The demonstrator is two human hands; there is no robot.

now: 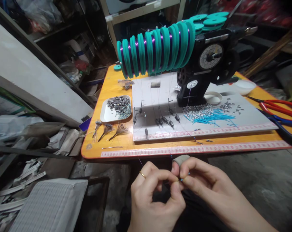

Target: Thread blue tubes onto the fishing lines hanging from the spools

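Note:
Just in front of the table's near edge, my left hand (pixel 156 196) and my right hand (pixel 206 185) meet fingertip to fingertip. Between their pinched fingers is a small blue piece (pixel 182 179), mostly covered by the fingertips. A ring sits on one left finger. A grey band (pixel 181 159) wraps a finger of my right hand. Above, teal spools (pixel 157 50) with purple wire hang in a row from a black machine (pixel 193 83). Thin lines run down from them to small dark weights (pixel 171 124) over the white board (pixel 146 96).
A white tray (pixel 103 112) of grey weights stands on the orange table (pixel 94 151), left. Blue sticks (pixel 208 116) and small silvery pieces lie on the board's right. Red-handled scissors (pixel 278 106) and blue-handled pliers (pixel 283 124) lie far right. A measuring tape (pixel 160 150) follows the front edge.

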